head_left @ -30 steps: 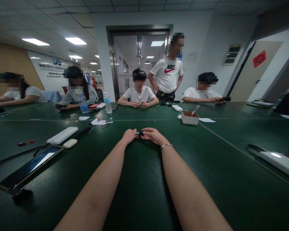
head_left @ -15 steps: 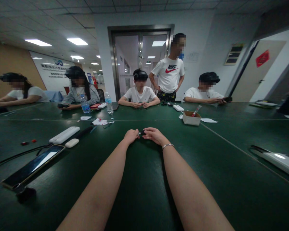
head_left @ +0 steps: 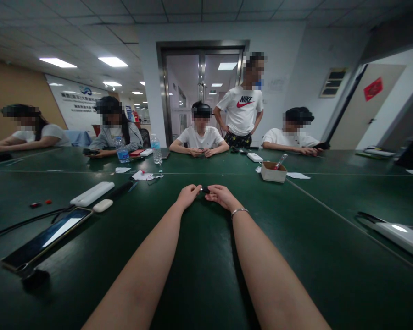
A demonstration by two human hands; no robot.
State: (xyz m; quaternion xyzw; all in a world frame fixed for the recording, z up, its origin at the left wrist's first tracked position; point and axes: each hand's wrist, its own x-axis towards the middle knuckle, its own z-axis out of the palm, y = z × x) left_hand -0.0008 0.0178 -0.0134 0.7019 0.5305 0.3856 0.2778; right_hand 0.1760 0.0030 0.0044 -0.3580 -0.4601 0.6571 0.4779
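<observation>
Between my two hands is a small black object with a shiny metal end [head_left: 204, 189], too small to name for sure. My left hand [head_left: 188, 196] pinches its metal end with thumb and fingertips. Around its black part the fingers of my right hand [head_left: 221, 196] are closed. A silver bracelet [head_left: 240, 211] circles my right wrist. Both hands are just above the dark green table [head_left: 206, 238], and most of the object is covered by my fingers.
Left lie a phone [head_left: 50, 238], a white power bank [head_left: 92, 194] and a white earbud case [head_left: 103, 205]. Beyond my hands stand a small cardboard box [head_left: 273, 173] and water bottles [head_left: 156, 149]. Another white device [head_left: 399, 233] is at right. Several people sit or stand across the table.
The view has tilted up slightly. My hands stay together on the small black object, which has shifted only a little between my fingers.
</observation>
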